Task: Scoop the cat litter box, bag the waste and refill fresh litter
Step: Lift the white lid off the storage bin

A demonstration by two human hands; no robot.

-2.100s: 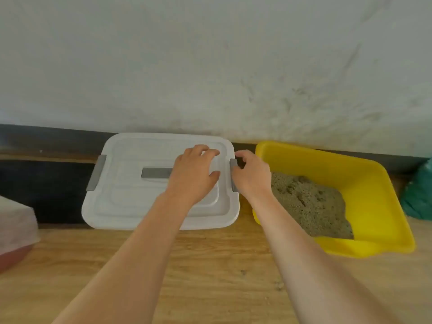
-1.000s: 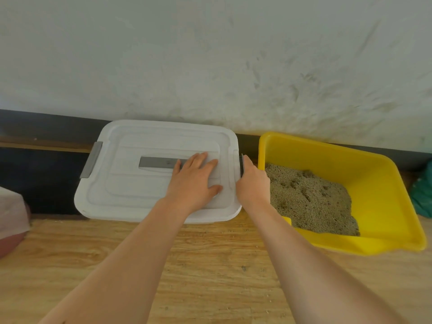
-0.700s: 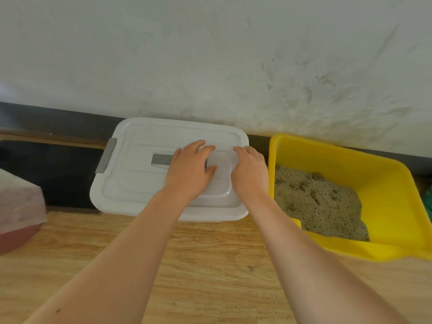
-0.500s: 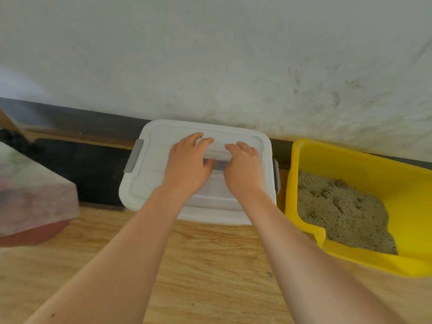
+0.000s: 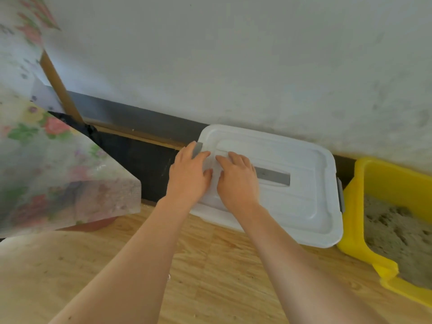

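In the head view, a white rectangular plastic storage bin with a ribbed, smooth lid sits on the pale wood-grain floor against a scuffed grey wall. Both hands lie on the lid's left end: the left hand spreads flat, fingertips touching the grey latch at the left edge, perhaps hooking it; the right hand rests palm-down, fingers loosely spread, grasping nothing. Just beside the bin on the right stands a glossy yellow plastic litter tray holding lumpy, sandy grey-brown litter. At left hangs a translucent floral plastic cloth.
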